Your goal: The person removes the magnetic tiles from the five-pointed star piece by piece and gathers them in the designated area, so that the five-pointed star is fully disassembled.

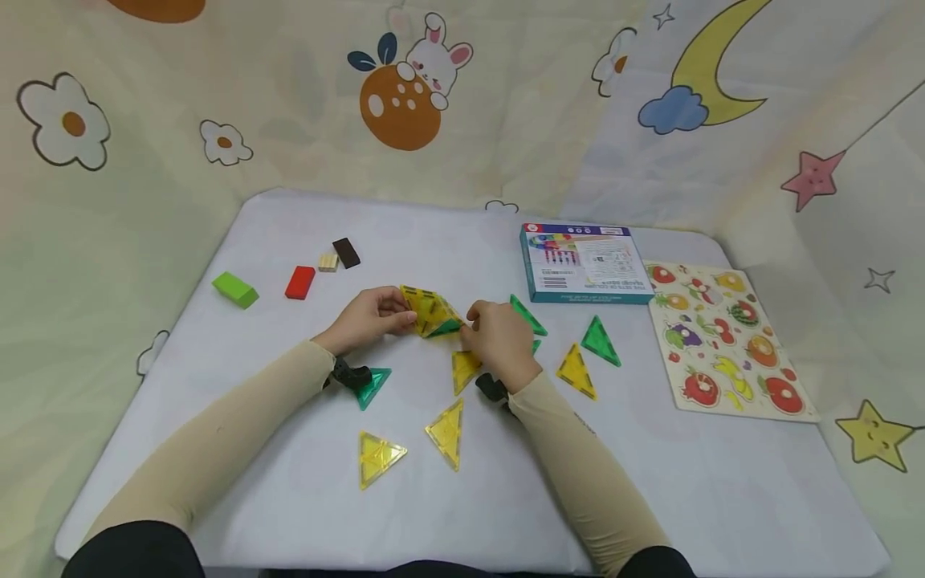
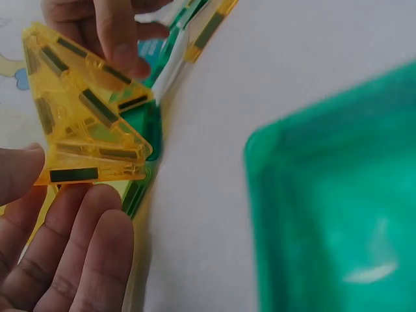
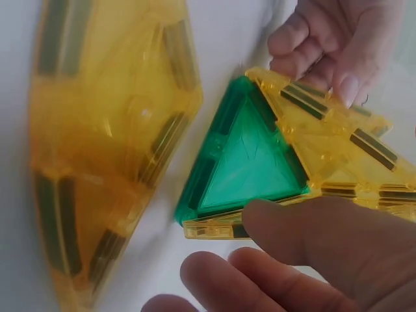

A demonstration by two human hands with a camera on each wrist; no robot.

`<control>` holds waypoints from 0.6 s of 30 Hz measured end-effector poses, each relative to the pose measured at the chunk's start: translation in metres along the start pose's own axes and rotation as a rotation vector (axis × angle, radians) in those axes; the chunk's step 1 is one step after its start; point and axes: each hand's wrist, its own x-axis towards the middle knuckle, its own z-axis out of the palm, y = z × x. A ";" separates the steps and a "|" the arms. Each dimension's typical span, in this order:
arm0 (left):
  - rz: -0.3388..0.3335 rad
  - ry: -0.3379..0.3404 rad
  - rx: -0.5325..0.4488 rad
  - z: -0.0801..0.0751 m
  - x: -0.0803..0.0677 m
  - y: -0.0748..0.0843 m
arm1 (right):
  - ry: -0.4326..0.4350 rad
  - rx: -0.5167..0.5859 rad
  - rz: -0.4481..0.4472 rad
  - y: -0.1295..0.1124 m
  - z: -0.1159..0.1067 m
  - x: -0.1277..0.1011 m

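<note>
Lying nearest on the white-covered worktop [image 1: 650, 482] are two flat yellow translucent plastic triangle tiles [image 1: 377, 457], side by side. Beyond them, a green triangle tile [image 1: 372, 385] sits just beside the left wrist. Past that, both hands meet over a small folded shape of yellow and green magnetic triangle tiles [image 1: 432, 313]: the left hand [image 1: 370, 319] pinches its left side, the right hand [image 1: 500, 337] grips its right side, fingers curled. More loose green and yellow triangles [image 1: 587, 355] lie to the right. Farther back are a green block [image 1: 234, 289], a red block [image 1: 299, 282], a teal box [image 1: 584, 263] and a fruit puzzle board [image 1: 726, 341].
</note>
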 end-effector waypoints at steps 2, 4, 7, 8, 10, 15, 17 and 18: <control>-0.011 0.005 0.001 0.003 -0.005 0.003 | 0.021 0.000 -0.006 0.002 0.000 0.000; -0.018 0.007 0.021 0.004 -0.009 0.005 | 0.033 0.003 -0.010 0.004 0.000 0.000; -0.009 0.024 0.122 -0.001 -0.016 0.006 | 0.051 0.006 -0.027 0.004 0.000 -0.001; 0.000 0.042 0.166 -0.004 -0.018 0.007 | 0.056 0.006 -0.035 0.004 0.000 -0.002; 0.024 0.094 0.257 -0.013 -0.021 0.009 | 0.070 0.007 -0.049 0.003 0.001 -0.002; 0.202 0.174 0.433 -0.028 -0.023 0.028 | 0.091 0.015 -0.080 0.001 0.001 -0.002; 0.298 0.149 0.487 -0.026 -0.020 0.038 | 0.099 0.019 -0.091 0.000 0.002 -0.002; 0.339 0.125 0.516 -0.024 -0.018 0.042 | 0.103 0.019 -0.096 0.000 0.002 -0.002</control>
